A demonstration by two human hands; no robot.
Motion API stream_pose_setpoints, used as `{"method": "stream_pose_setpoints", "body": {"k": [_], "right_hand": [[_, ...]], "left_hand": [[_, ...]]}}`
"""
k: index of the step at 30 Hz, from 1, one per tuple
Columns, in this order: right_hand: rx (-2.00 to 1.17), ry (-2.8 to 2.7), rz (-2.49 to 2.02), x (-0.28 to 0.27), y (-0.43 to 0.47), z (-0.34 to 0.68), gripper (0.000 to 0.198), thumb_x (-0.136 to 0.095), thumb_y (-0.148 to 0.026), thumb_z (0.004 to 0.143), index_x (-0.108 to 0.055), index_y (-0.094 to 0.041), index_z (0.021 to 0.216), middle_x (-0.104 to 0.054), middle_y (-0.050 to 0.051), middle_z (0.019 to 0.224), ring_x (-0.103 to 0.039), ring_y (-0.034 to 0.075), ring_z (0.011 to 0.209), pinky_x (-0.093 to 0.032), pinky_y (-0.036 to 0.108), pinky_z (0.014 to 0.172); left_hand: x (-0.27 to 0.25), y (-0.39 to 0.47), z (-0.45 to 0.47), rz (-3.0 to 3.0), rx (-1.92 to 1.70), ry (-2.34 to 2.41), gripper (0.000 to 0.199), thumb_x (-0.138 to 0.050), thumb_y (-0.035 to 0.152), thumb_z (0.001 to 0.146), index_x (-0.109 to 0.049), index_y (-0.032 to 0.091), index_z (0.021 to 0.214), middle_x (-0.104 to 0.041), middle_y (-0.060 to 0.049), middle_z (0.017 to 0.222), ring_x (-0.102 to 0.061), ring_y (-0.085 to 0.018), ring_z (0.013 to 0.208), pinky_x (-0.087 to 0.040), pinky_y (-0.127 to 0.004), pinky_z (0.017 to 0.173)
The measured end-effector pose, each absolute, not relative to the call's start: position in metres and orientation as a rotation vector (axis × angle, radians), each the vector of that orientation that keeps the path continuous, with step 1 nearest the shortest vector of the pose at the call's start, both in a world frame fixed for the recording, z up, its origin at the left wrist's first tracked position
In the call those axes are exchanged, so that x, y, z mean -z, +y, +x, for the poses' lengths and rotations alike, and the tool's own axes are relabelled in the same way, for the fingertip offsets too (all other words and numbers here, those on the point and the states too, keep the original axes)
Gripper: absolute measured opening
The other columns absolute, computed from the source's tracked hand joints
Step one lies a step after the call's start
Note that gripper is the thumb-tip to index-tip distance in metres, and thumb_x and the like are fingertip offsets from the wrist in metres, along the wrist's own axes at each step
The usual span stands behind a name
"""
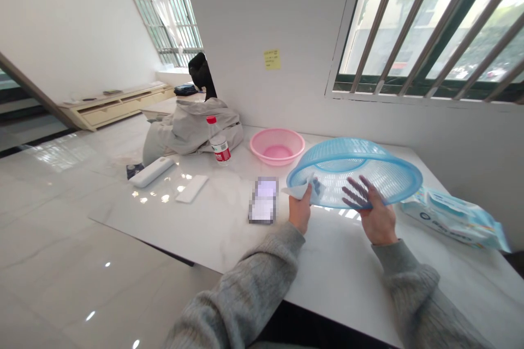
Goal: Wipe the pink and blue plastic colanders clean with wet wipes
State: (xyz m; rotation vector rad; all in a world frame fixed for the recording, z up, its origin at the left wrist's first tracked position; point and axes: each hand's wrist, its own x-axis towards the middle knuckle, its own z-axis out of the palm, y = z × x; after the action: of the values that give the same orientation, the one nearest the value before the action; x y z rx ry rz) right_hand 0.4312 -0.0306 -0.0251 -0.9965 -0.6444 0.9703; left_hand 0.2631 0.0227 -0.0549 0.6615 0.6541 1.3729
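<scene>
Apparently wiping blue plastic basket [344, 148], pinching white wipe [298, 191] with left hand [300, 211], bracing with spread right hand [378, 221]; needing steady tilt next.

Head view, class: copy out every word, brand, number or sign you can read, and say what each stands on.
None can be read for certain.
Yellow note: lines of writing, too small to read.
Red label on the bottle: white marks, too small.
Blue-and-white pack: dark ring and lettering, too blurred.
Phone: screen pixelated, unreadable.
</scene>
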Motion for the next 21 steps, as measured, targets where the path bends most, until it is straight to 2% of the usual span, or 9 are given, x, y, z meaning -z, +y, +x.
{"method": "stream_pose_setpoints", "body": {"k": [6, 10, 13, 18, 21], "right_hand": [[-1.184, -0.595, -0.834, 0.036, -0.032, 0.399, 0.044, -0.065, -0.051, 0.094, -0.065, -0.037, 0.135, -0.063, 0.003, 0.148, -0.064, 0.028, 0.131, -0.054, 0.048, 0.109], [-1.268, -0.642, -0.779, 0.040, -0.029, 0.397, 0.041, -0.064, -0.047, 0.094, -0.066, -0.034, 0.133, -0.065, 0.005, 0.145, -0.061, 0.027, 0.135, -0.048, 0.049, 0.115], [-1.191, -0.704, -0.848, 0.037, -0.027, 0.412, 0.045, -0.069, -0.042, 0.091, -0.067, -0.031, 0.134, -0.068, 0.008, 0.141, -0.065, 0.027, 0.130, -0.053, 0.045, 0.110], [-0.721, -0.697, -1.007, 0.029, -0.024, 0.453, 0.046, -0.079, -0.040, 0.083, -0.072, -0.026, 0.126, -0.073, 0.011, 0.132, -0.075, 0.027, 0.111, -0.064, 0.038, 0.086], [-0.655, -0.697, -1.025, 0.027, -0.023, 0.466, 0.044, -0.079, -0.041, 0.083, -0.074, -0.025, 0.123, -0.073, 0.011, 0.131, -0.075, 0.028, 0.110, -0.066, 0.039, 0.084]], "left_hand": [[0.053, 0.017, 0.267, 0.541, -1.300, 0.555, 0.056, -0.088, 0.039, 0.076, -0.073, 0.016, 0.125, -0.073, -0.017, 0.130, -0.066, -0.034, 0.127, -0.049, -0.053, 0.112], [0.050, 0.016, 0.268, 0.544, -1.281, 0.542, 0.054, -0.089, 0.035, 0.075, -0.073, 0.016, 0.123, -0.074, -0.017, 0.129, -0.064, -0.034, 0.130, -0.049, -0.051, 0.113], [0.051, 0.019, 0.265, 0.550, -1.310, 0.625, 0.054, -0.089, 0.037, 0.074, -0.074, 0.015, 0.122, -0.076, -0.017, 0.122, -0.069, -0.034, 0.123, -0.052, -0.052, 0.108], [0.061, 0.027, 0.259, 0.616, -1.367, 0.817, 0.049, -0.089, 0.042, 0.073, -0.079, 0.010, 0.109, -0.078, -0.020, 0.116, -0.075, -0.033, 0.108, -0.056, -0.051, 0.101], [0.069, 0.030, 0.259, 0.699, -1.339, 0.852, 0.048, -0.087, 0.045, 0.074, -0.080, 0.011, 0.106, -0.078, -0.019, 0.115, -0.074, -0.033, 0.108, -0.055, -0.051, 0.103]]}}
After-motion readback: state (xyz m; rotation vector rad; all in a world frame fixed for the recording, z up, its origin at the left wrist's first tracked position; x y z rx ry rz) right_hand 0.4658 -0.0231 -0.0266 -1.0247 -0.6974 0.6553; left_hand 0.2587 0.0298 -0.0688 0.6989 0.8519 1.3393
